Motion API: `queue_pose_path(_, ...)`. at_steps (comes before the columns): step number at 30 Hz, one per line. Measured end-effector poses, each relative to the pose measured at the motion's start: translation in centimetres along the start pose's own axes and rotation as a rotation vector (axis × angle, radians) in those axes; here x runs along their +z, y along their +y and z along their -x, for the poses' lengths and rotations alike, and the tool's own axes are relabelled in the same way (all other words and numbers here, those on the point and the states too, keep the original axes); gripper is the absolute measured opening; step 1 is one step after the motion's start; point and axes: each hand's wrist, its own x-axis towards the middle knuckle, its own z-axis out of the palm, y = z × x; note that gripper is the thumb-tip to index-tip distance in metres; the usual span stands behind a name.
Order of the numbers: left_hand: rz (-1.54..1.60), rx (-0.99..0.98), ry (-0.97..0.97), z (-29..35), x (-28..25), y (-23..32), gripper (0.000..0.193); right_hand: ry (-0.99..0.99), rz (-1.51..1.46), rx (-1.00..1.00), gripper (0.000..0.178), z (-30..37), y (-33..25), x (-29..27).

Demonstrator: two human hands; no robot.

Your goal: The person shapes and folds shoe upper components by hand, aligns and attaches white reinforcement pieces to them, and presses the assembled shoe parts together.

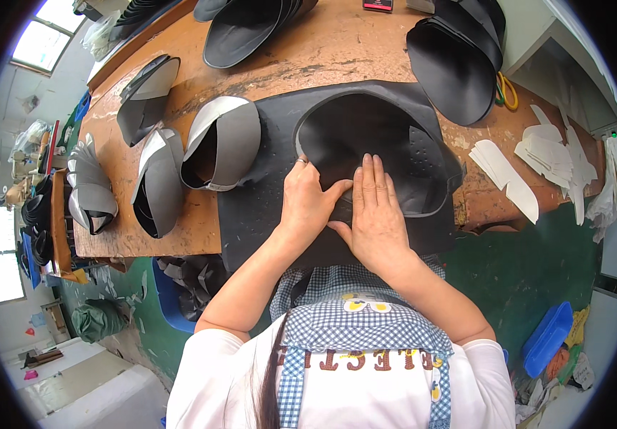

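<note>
In front of me a black, leather-like shell with a curved rim (394, 107) lies on a dark mat (251, 222). My left hand (307, 196) is closed at the shell's near left edge, its fingers curled and its thumb stretched toward my other hand. Flat on the near part of the same shell lies my right hand (376, 207), fingers straight and pointing away from me. The shell's near edge is partly hidden under both hands. Small holes or dots mark the mat and the shell's right inner side.
Grey-and-black shells (222, 143) stand on the wooden table (344, 53) to the left. Stacked black pieces (451, 71) lie at the far right, by yellow-handled scissors (508, 93). White cut pieces (505, 175) are on the right. A blue bin (169, 293) sits below the table edge.
</note>
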Motion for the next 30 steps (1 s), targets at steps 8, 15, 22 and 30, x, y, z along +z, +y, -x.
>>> queue_pose_path(8,-0.298,0.210,0.152,-1.3,-0.9,-1.7,0.037,-0.030,0.046,-0.001,0.097,-0.4,-0.2,0.1)
queue_pose_path(15,-0.239,-0.009,0.148,-4.0,-2.4,-3.0,0.034,0.011,0.095,-0.019,0.088,-0.6,-0.3,0.0)
queue_pose_path(22,-0.147,-0.055,0.156,-4.9,-2.5,-3.5,0.030,0.135,0.163,0.005,0.080,-1.8,-0.8,0.3)
queue_pose_path(30,0.300,-0.319,-0.100,-0.1,-0.7,0.0,0.030,0.282,0.064,0.062,0.081,-1.7,1.0,0.0)
